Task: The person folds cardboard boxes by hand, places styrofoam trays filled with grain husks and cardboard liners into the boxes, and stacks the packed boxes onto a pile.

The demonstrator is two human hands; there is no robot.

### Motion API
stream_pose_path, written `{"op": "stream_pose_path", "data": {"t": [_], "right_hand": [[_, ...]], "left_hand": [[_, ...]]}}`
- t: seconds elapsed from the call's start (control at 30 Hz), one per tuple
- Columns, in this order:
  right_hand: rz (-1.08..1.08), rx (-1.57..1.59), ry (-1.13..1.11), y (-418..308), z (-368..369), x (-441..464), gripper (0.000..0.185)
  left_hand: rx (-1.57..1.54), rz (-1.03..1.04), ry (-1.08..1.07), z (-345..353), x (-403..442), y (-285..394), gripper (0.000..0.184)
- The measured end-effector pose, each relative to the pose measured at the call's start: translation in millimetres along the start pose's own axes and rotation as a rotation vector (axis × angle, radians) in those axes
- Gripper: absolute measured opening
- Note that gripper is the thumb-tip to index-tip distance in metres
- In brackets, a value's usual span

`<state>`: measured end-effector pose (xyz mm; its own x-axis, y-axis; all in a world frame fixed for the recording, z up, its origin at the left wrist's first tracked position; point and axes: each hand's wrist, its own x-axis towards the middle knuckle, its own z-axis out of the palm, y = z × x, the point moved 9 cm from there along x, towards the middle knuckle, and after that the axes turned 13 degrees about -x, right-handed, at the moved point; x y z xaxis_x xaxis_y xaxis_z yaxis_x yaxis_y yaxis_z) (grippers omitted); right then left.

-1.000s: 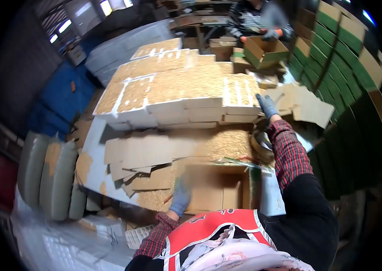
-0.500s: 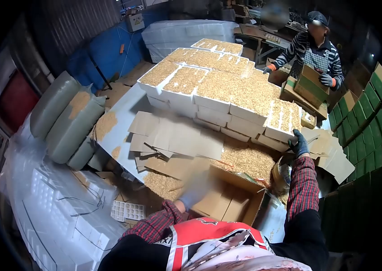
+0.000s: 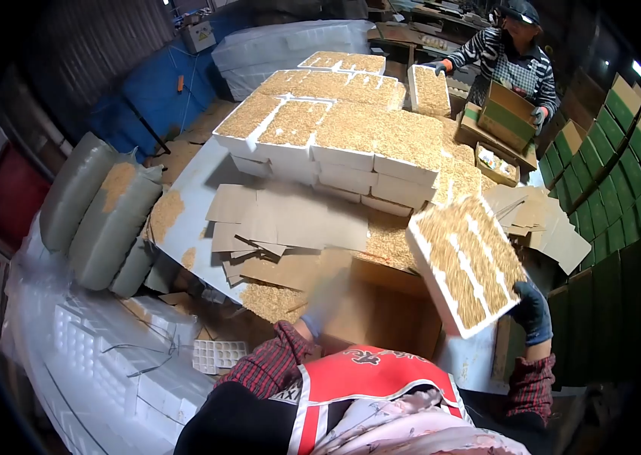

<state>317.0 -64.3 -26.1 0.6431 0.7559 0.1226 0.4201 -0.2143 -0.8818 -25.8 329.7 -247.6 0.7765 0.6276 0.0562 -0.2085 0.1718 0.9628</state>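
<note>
A white foam tray full of wood shavings [image 3: 466, 265] is tilted in the air, gripped at its right edge by my gloved right hand [image 3: 532, 312]. My left hand [image 3: 319, 312] is at the left side of an open cardboard box [image 3: 392, 307]; blur hides its fingers. The box stands directly before my red apron, partly beneath the tray. Behind it, stacked white foam trays [image 3: 343, 163] topped with shavings cover the middle of the table. Flat cardboard sheets [image 3: 290, 216] lie between the stack and the box.
Across the table a co-worker [image 3: 517, 61] holds another tray [image 3: 430, 89] beside a green-banded box [image 3: 508, 117]. Green boxes [image 3: 616, 174] are piled at the right. Full sacks [image 3: 112, 220] and wrapped white foam trays [image 3: 123, 341] are at the left.
My right hand has lifted the end tray off the stack and brought it toward me, over the box. The co-worker has taken hold of a tray. My left hand stays by the box.
</note>
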Motion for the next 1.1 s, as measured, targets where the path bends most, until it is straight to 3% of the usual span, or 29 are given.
{"op": "stream_pose_path", "data": {"t": [0.03, 0.07, 0.1, 0.17, 0.23, 0.27, 0.33, 0.43, 0.47, 0.57, 0.67, 0.7, 0.73, 0.77, 0.83, 0.87, 0.9, 1.0, 1.03, 1.07, 1.1], "right_hand": [[-0.034, 0.052, -0.103, -21, 8, -4, 0.056], [-0.36, -0.222, -0.198, -64, 20, -17, 0.052], [-0.093, -0.067, -0.303, -76, 39, -9, 0.043], [0.507, 0.276, -0.336, -99, 72, -11, 0.029], [0.735, 0.152, -0.487, -82, 88, -11, 0.027], [0.684, 0.131, -0.545, -76, 100, -2, 0.027], [0.712, 0.188, -0.571, -92, 113, 4, 0.024], [0.621, 0.128, -0.603, -41, 107, 27, 0.019], [0.384, -0.136, -0.661, -52, 98, 42, 0.019], [0.524, -0.065, -0.593, -44, 97, 48, 0.025], [0.591, -0.214, -0.633, -107, 129, 47, 0.024], [0.636, -0.185, -0.68, -121, 149, 42, 0.024], [0.666, -0.132, -0.719, -121, 170, 37, 0.042], [0.654, -0.097, -0.748, -110, 184, 34, 0.045], [0.65, -0.064, -0.753, -101, 199, 32, 0.048], [0.549, -0.122, -0.753, -100, 208, 35, 0.043], [0.341, -0.378, -0.737, -78, 215, 41, 0.039], [-0.209, -1.028, -0.496, -68, 239, 35, 0.037], [-0.184, -1.369, -0.495, -58, 256, 25, 0.04], [-0.162, -1.613, -0.595, -41, 281, 17, 0.037], [0.063, -1.712, -0.801, -37, 295, 13, 0.03]], "left_hand": [[0.046, -0.029, -0.038, -1, 3, -4, 0.04], [0.093, -0.057, -0.078, -2, 5, -8, 0.04], [-0.03, -0.181, -0.089, 4, 4, -3, 0.04], [0.298, 0.008, -0.178, 19, -4, 33, 0.04], [0.644, 0.309, -0.185, 34, -13, 73, 0.04], [0.826, 0.505, -0.172, 41, -20, 91, 0.041], [0.884, 0.303, -0.272, 46, -26, 78, 0.046], [1.005, 0.194, -0.365, 33, -31, 40, 0.059], [1.066, 0.21, -0.405, 45, -33, 72, 0.063], [0.568, 0.02, -0.256, 29, -22, 60, 0.062], [1.192, 0.225, -0.446, 57, -40, 111, 0.057], [1.03, 0.156, -0.369, 52, -32, 101, 0.053], [0.861, 0.102, -0.289, 46, -25, 91, 0.05], [0.714, -0.071, -0.191, 38, -19, 78, 0.049], [0.613, -0.11, -0.16, 34, -15, 74, 0.051], [0.666, 0.028, -0.232, 32, -13, 85, 0.054], [0.712, 0.16, -0.314, 32, -17, 96, 0.057], [0.875, 0.098, -0.484, 42, 16, 120, 0.045], [0.725, 0.035, -0.441, 19, 41, 100, 0.041], [0.927, 0.181, -0.307, 13, 63, 132, 0.05], [1.219, 0.324, -0.383, 2, 87, 126, 0.068]]}}
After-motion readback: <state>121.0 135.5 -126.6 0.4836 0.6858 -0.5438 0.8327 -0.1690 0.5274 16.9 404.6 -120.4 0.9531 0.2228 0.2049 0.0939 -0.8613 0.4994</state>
